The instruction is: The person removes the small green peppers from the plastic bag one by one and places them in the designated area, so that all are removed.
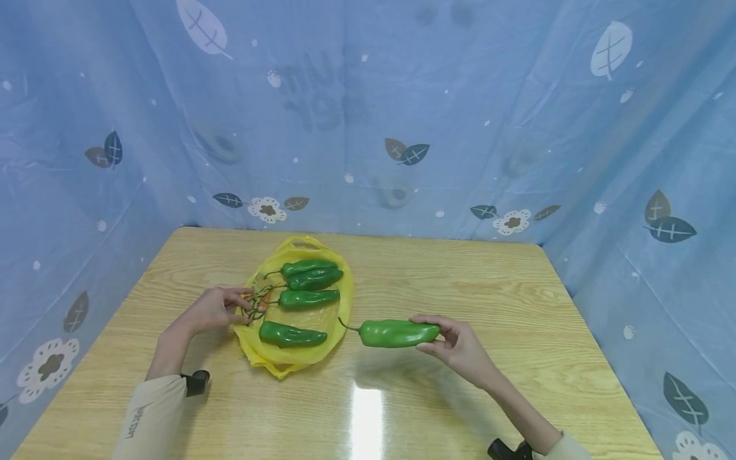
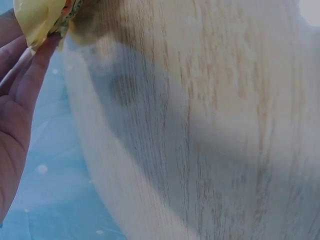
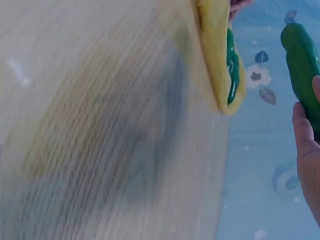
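Note:
My right hand [image 1: 460, 348] grips a long green pepper [image 1: 391, 333] by its tip end, above the table and right of the yellow plastic bag [image 1: 347, 281]. The pepper's thin stem points left; its blunt end shows in the right wrist view. My left hand [image 1: 215, 310] pinches the left rim of the bag, its fingers beside a small tangle of thin green stems and orange-red pieces [image 1: 263, 301]. In the left wrist view, yellow plastic [image 2: 32, 17] partly covers the fingers. Several green peppers [image 1: 308, 298] lie on the opened bag, stems leftward.
The bag lies spread on a pale wood-grain table [image 1: 448, 275]. A blue curtain [image 1: 356, 128] with leaf and flower prints hangs behind the table and along both sides. Bright light reflects near the table's front.

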Demonstrator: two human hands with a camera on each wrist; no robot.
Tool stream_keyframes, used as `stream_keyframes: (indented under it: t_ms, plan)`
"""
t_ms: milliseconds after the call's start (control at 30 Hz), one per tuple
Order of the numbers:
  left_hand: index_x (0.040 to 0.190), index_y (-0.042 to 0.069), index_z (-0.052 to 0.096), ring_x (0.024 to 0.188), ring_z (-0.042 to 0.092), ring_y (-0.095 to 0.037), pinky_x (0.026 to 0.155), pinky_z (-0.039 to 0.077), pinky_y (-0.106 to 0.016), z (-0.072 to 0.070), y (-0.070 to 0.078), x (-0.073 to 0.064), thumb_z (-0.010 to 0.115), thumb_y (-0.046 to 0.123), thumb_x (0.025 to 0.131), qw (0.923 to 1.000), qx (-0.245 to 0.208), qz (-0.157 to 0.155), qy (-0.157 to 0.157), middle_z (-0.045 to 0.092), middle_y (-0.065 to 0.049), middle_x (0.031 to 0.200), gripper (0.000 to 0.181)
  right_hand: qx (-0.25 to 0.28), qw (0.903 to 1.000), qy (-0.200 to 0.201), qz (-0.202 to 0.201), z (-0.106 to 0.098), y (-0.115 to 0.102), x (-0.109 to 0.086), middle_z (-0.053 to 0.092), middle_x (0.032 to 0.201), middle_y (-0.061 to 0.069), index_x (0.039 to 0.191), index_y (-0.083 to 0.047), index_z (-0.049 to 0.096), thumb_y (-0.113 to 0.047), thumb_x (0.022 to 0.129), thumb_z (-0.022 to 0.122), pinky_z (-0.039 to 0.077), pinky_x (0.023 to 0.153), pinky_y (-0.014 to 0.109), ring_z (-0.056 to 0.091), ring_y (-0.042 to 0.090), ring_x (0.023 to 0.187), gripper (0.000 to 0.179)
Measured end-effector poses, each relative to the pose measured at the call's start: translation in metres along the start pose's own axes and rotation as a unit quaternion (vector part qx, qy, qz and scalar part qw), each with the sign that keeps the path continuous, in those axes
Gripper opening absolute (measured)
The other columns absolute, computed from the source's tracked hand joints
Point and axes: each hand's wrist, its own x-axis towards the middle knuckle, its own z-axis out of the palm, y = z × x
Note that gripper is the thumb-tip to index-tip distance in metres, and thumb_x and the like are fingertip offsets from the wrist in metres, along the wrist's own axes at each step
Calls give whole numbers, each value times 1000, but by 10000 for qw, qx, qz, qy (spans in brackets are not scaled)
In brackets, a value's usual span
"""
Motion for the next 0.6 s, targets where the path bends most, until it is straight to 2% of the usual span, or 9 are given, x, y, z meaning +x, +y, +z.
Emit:
stream_keyframes:
  t_ms: [400,600]
  plan:
    - [97,4,75,125,44,-47,100,43,-53,2,0,1,77,11,80,10000,0,8,8,50,-25,136,19,-95,9996,114,-220,-25,20,18,54,128,20,128,10,54,2,86,68,56,83,28,60,13,106,44]
    - [96,5,75,125,44,-47,99,43,-53,1,-1,1,77,11,80,10000,39,3,33,51,-25,136,18,-209,9994,103,-256,-34,25,33,54,129,22,128,9,55,1,86,68,56,84,27,60,14,107,44]
